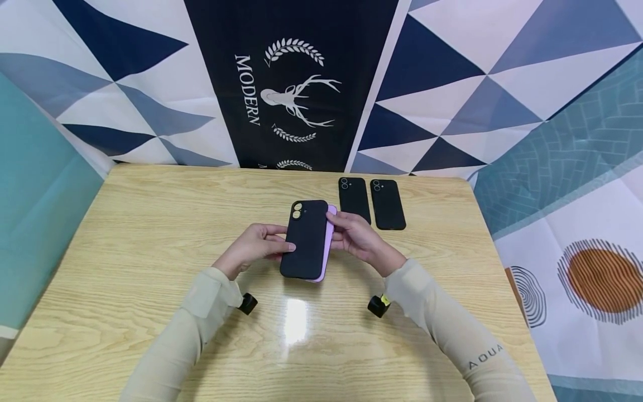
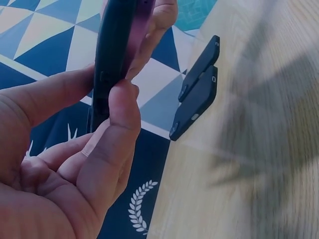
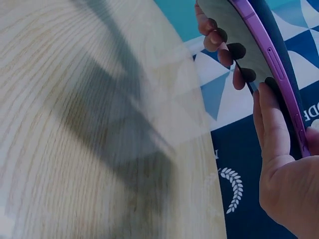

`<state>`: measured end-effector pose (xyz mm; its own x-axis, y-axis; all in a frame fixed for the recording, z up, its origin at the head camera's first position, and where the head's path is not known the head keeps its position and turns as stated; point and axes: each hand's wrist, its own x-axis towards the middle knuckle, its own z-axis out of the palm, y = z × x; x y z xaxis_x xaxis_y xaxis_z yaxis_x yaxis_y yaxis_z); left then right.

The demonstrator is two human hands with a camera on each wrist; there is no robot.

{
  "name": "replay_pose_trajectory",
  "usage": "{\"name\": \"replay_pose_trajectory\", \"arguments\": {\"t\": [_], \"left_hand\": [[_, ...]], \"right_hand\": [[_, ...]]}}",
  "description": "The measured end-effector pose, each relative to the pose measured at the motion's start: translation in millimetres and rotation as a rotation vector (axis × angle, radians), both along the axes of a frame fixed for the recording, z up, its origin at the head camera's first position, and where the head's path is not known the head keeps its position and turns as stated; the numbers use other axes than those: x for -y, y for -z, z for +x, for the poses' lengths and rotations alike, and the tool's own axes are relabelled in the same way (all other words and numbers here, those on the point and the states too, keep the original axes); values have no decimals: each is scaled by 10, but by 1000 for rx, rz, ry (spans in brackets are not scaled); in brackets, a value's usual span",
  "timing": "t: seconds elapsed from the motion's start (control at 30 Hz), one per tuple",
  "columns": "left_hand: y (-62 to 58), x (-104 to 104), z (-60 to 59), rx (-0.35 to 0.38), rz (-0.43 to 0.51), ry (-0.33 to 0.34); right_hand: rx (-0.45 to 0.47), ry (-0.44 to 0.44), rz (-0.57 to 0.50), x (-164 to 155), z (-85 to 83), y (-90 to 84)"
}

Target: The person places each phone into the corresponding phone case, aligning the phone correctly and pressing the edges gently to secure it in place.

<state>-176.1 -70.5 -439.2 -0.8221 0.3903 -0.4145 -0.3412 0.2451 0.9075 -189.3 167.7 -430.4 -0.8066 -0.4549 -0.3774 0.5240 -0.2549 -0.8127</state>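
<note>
A black phone case (image 1: pixel 307 240) is raised over the table, its camera cutout at the upper left. Behind it, offset to the right, sits a purple phone (image 1: pixel 327 248); in the right wrist view its purple side with buttons (image 3: pixel 276 64) and its glossy, reflecting screen show. My left hand (image 1: pixel 256 243) grips the case's left side, thumb on the back and fingers behind. On the other side my right hand (image 1: pixel 358 237) pinches the phone by its upper right edge, thumb in front and fingers on the screen side. The case overlaps most of the phone's back.
Two black phones or phones in black cases (image 1: pixel 388 206) lie side by side near the table's back edge, just beyond my right hand. The wooden table (image 1: pixel 150 251) ends at a patterned cloth wall (image 1: pixel 296 100). A small black device (image 1: pixel 378 306) hangs at my right wrist.
</note>
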Motion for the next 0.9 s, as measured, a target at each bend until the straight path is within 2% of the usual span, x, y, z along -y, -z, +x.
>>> {"name": "replay_pose_trajectory", "arguments": {"t": [0.3, 0.67, 0.9], "left_hand": [[-31, -2, 10, -20, 0, 5], [-87, -22, 33, 2, 19, 20], [-95, -22, 32, -25, -31, 41]], "right_hand": [[7, -14, -89, -9, -1, 11], [19, -15, -135, -20, -1, 20], [36, -16, -160, -9, 11, 15]]}}
